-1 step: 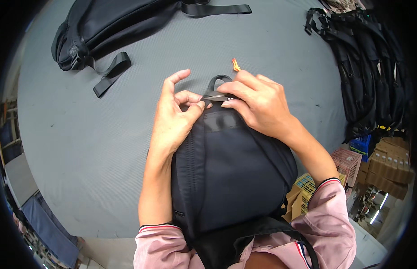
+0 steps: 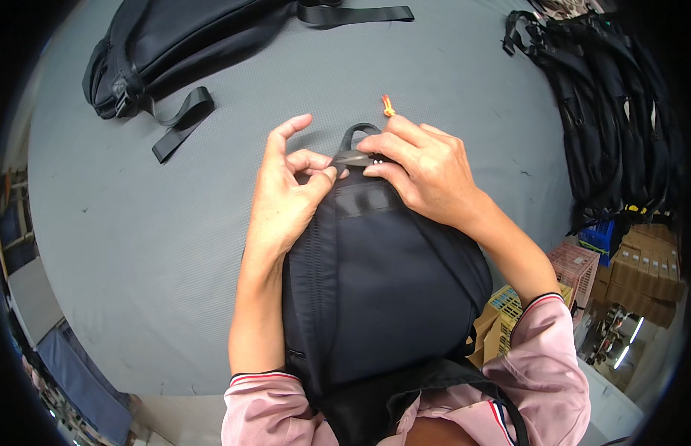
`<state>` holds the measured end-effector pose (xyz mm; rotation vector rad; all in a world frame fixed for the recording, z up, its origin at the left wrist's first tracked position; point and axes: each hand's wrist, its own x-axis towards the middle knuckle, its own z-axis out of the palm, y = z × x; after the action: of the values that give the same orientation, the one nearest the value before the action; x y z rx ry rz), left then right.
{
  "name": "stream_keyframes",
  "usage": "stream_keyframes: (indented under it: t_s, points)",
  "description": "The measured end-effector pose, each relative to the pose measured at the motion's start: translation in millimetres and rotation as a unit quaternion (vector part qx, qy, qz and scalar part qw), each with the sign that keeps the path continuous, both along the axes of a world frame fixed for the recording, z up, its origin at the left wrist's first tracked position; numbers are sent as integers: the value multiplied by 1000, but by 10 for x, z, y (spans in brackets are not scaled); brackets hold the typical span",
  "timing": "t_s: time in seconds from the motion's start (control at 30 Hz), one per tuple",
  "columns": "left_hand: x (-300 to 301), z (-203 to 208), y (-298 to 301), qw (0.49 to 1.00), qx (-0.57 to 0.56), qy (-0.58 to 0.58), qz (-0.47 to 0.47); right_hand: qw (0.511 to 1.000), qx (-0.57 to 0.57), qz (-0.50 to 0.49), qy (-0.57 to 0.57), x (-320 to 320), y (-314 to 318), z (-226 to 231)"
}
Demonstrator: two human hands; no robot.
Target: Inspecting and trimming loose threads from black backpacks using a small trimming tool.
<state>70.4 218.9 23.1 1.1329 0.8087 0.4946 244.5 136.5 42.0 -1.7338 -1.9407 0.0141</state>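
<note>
A black backpack (image 2: 397, 275) lies before me, its top away from me and a webbing loop handle (image 2: 353, 135) standing up there. My left hand (image 2: 289, 182) pinches the backpack's top edge at the foot of that handle, thumb against fingers, with the index finger raised. In my right hand (image 2: 427, 167) is a pair of thread snips (image 2: 354, 158), its metal blades pointing left against the fabric beside my left fingertips. What the blade tips touch is too small to tell. An orange-yellow knotted cord (image 2: 388, 105) sticks out beyond my right knuckles.
The backpack rests on a grey-covered table (image 2: 137, 282). Another black bag (image 2: 189, 52) with loose straps lies at the far left. Several black bags (image 2: 613, 111) are piled on the right edge. Below that stand plastic crates (image 2: 576, 267) and cardboard boxes (image 2: 646, 267).
</note>
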Motion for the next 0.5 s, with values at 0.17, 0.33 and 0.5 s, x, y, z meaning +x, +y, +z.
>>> stream_keyframes:
  t_s: [0.17,0.33,0.5]
  points:
    - [-31,19,-22,1000,-2,7,14,936,-15,-125,327,132,-4,24]
    - [23,-22,-22,992,118,33,5,921,-170,-143,320,260,-309,-95]
    - [258,188,204,966,195,137,-101,879,-223,-190,377,266,-315,-209]
